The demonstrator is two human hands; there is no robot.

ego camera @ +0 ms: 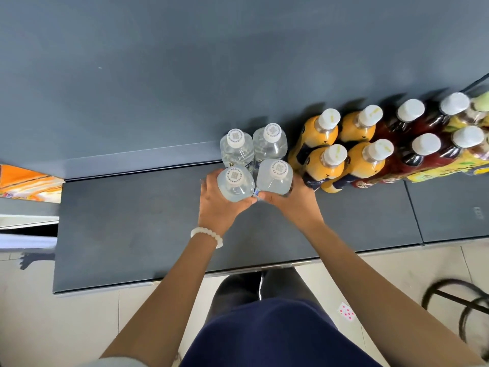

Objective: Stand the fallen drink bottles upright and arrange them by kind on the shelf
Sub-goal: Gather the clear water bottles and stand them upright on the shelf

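Observation:
Several clear water bottles with white caps stand upright in a square block on the dark grey shelf (pixel 132 221). My left hand (pixel 221 207) grips the front-left water bottle (pixel 235 185). My right hand (pixel 293 200) grips the front-right water bottle (pixel 275 176). Two more water bottles (pixel 254 147) stand just behind them. Right of these stand several orange juice bottles (pixel 341 147), upright in two rows. Further right come several dark red drink bottles (pixel 423 139) with yellow labels, also upright.
An orange package (pixel 29 184) sits at the left edge beside the shelf. A black metal stool frame (pixel 460 300) stands on the tiled floor at the right. A small playing card (pixel 346 311) lies on the floor by my legs.

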